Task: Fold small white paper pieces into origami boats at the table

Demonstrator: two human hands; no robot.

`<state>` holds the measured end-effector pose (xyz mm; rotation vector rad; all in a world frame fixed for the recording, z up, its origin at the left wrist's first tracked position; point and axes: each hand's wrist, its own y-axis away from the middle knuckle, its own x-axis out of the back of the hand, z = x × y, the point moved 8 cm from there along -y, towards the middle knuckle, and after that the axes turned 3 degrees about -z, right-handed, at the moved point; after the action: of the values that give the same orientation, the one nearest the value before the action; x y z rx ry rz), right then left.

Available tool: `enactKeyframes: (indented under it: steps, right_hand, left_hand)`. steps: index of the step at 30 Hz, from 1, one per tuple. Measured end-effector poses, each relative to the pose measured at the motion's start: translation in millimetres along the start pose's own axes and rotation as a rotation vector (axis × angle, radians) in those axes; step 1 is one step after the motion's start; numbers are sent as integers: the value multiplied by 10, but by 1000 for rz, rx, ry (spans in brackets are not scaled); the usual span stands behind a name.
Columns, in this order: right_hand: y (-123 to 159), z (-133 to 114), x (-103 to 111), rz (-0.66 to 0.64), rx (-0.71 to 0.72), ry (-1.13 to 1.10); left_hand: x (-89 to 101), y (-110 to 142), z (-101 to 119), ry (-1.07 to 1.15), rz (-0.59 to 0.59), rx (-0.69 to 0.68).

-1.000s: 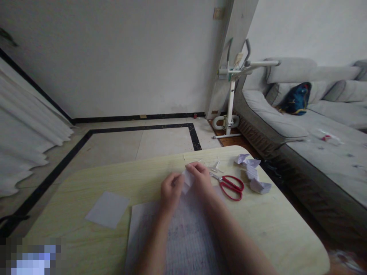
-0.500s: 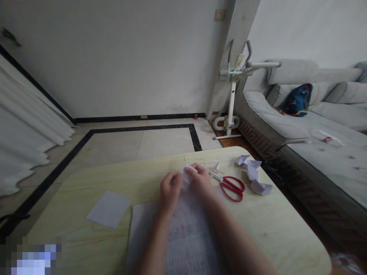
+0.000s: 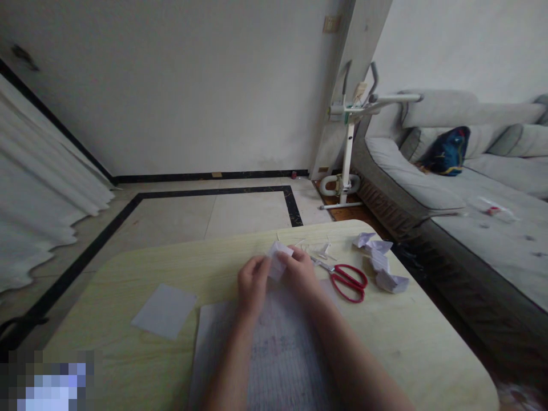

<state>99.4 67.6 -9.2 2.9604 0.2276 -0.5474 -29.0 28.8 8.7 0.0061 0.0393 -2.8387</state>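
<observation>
Between my two hands is a small folded piece of white paper (image 3: pixel 276 264), held above a written sheet of paper (image 3: pixel 282 348). My left hand (image 3: pixel 252 279) grips its left edge with thumb and fingers closed. My right hand (image 3: pixel 302 268) pinches the right side, the thumb lying across the paper's face. Just right of that hand lie red-handled scissors (image 3: pixel 349 282), their blades pointing toward my right fingers. Several folded paper pieces (image 3: pixel 380 262) rest beyond the scissors. A loose square of paper (image 3: pixel 165 311) lies flat to the left.
The pale wooden table (image 3: pixel 411 342) has rounded corners. Thin paper scraps (image 3: pixel 323 249) lie near its far edge. A grey sofa (image 3: pixel 428 188) stands to the right, and white exercise equipment (image 3: pixel 347 154) is behind the table. A white curtain (image 3: pixel 38 205) hangs at the left.
The folded paper now shows more of its face and sits slightly more to the left between my fingers. Both hands keep their grip; the view has shifted a little.
</observation>
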Motion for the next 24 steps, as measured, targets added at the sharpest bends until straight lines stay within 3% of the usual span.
enactKeyframes:
  steps: [8,16,24]
  right_hand:
    - [-33,50,82,30,14,63]
    - [18,-56,-83,-38,15,77]
    - [15,-53,-58,-40,19,95]
  left_hand:
    - [-17,-2,-2,-16,-9,-12]
    - [67,-29,-41,-15,66,-16]
    - [21,-23,-7,6,31,-24]
